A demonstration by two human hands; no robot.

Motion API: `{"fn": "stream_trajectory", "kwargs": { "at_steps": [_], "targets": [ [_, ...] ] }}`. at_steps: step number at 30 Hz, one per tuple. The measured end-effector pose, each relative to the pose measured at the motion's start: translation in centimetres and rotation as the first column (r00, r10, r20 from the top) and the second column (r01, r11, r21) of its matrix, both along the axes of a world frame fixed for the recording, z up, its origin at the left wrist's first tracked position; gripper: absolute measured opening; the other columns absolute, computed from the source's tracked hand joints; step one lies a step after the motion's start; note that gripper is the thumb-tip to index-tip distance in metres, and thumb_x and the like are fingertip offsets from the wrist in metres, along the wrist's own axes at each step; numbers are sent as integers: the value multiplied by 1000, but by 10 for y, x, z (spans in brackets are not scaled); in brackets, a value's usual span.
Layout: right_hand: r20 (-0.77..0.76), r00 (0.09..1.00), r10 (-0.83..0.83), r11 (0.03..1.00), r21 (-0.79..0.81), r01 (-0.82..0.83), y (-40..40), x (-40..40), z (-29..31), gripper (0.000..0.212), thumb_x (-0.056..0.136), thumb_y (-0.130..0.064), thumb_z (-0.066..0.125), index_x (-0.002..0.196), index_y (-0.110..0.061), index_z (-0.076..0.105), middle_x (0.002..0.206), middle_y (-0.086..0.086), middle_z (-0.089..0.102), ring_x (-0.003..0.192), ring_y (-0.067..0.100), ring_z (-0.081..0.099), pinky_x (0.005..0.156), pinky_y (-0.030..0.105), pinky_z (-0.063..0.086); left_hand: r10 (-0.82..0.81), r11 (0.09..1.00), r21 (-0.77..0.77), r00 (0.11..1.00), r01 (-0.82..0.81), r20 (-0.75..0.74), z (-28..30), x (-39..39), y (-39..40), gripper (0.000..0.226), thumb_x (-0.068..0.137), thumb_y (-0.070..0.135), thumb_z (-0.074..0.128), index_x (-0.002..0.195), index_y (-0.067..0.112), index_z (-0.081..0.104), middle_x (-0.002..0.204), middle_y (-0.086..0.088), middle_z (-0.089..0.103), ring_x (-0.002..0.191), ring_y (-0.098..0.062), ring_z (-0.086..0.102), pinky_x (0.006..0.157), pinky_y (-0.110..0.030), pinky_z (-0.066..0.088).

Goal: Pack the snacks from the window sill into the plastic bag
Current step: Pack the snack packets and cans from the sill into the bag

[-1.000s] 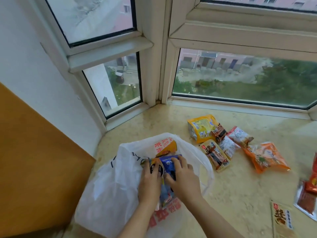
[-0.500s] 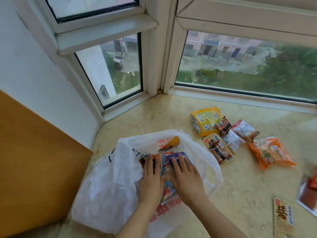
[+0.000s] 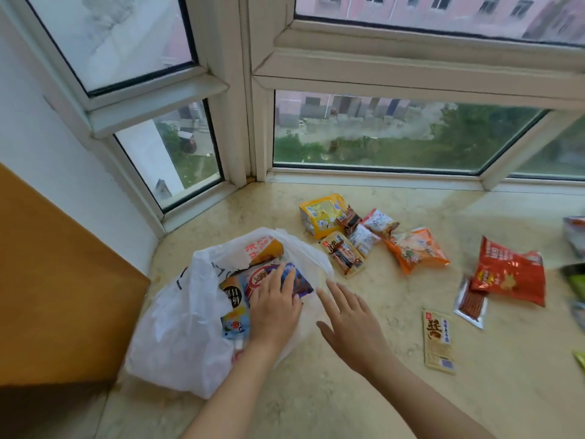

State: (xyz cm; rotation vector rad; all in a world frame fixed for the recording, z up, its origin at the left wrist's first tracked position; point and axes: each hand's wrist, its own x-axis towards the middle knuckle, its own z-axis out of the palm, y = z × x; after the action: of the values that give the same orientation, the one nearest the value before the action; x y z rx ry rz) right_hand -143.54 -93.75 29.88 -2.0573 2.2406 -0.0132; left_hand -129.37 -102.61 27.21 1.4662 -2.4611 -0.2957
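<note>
Partway through, the left hand [image 3: 274, 308] is pressing flat on packets inside the plastic bag [image 3: 177, 327] while the right hand [image 3: 351, 318] is hovering spread beside it, many snacks [image 3: 414, 248] lying on the window sill [image 3: 316, 400] right of the bag.

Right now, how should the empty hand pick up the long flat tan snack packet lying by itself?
The long flat tan snack packet lies flat on the marble window sill, so probably pinch a long edge from above, thumb sliding under. The right hand is open and nearest its left edge.
</note>
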Motion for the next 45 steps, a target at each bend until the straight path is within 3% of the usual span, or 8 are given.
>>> {"fn": "stream_trajectory", "kwargs": {
  "at_steps": [4, 8, 11, 23, 30, 38, 42, 45],
  "targets": [
    [14, 999, -39, 998, -43, 40, 34, -29, 19, 57, 84, -47, 36, 132, -17, 47, 134, 8, 57, 119, 27, 58, 89, 41, 54, -41, 997, -62, 999, 43, 36, 13, -11, 25, 51, 69, 26, 78, 118, 12, 67, 121, -10, 65, 109, -26, 64, 85, -43, 54],
    [12, 997, -72, 996, -45, 73, 73, -71, 26, 58, 85, -48, 36, 132, -17, 45, 132, 9, 58, 119, 27, 58, 88, 41, 54, -67, 994, -78, 995, 73, 73, 27, -35, 56, 43, 77, 29, 54, 114, 12, 68, 118, -11, 66, 105, -26, 65, 81, -41, 54],
    [11, 995, -102, 994, -30, 103, 103, -107, 25, 58, 85, -48, 35, 132, -16, 48, 131, 9, 59, 118, 28, 59, 87, 41, 54, -87, 995, -34, 993, 91, 85, 31, -63, 81, 50, 68, 25, 75, 116, 12, 67, 118, -11, 66, 104, -27, 65, 75, -40, 56],
    [58, 981, -187, 976, 122, 179, 210, -264, -15, 58, 85, -48, 38, 128, -13, 57, 128, 14, 60, 113, 32, 61, 82, 41, 55, -138, 976, 189, 979, 108, 151, 1, -205, 191, 57, 63, 33, 83, 116, 17, 68, 120, -6, 66, 102, -21, 66, 72, -35, 56],
    [60, 967, -247, 950, 210, 230, 215, -314, -61, 69, 98, -52, 8, 127, -13, 57, 128, 15, 60, 113, 33, 61, 82, 44, 56, -158, 930, 352, 981, 110, 111, -36, -270, 213, 62, 96, 43, 42, 151, 24, 20, 158, 1, 17, 144, -16, 20, 112, -30, 24],
    [12, 961, -275, 943, 200, 268, 176, -348, -140, 57, 86, -46, 37, 126, -10, 58, 131, 17, 57, 114, 36, 60, 81, 45, 55, -170, 883, 461, 977, 92, 131, -125, -333, 200, 75, 92, 47, 50, 152, 25, 12, 159, -4, 14, 145, -20, 14, 114, -33, 24],
    [-29, 953, -301, 945, 122, 302, 159, -363, -178, 58, 80, -40, 71, 128, -10, 58, 133, 18, 56, 117, 38, 57, 84, 48, 53, -194, 876, 474, 967, 93, 168, -161, -345, 197, 75, 92, 51, 46, 153, 25, 10, 161, -7, 1, 148, -23, 4, 116, -35, 19],
    [-43, 939, -340, 931, 129, 343, 149, -372, -196, 61, 84, -45, 65, 136, -16, 50, 143, 15, 47, 127, 41, 47, 91, 52, 48, -175, 928, 359, 970, 105, 168, -178, -349, 193, 76, 80, 60, 47, 146, 24, 37, 156, -12, 26, 141, -26, 32, 105, -37, 38]
  ]
}}
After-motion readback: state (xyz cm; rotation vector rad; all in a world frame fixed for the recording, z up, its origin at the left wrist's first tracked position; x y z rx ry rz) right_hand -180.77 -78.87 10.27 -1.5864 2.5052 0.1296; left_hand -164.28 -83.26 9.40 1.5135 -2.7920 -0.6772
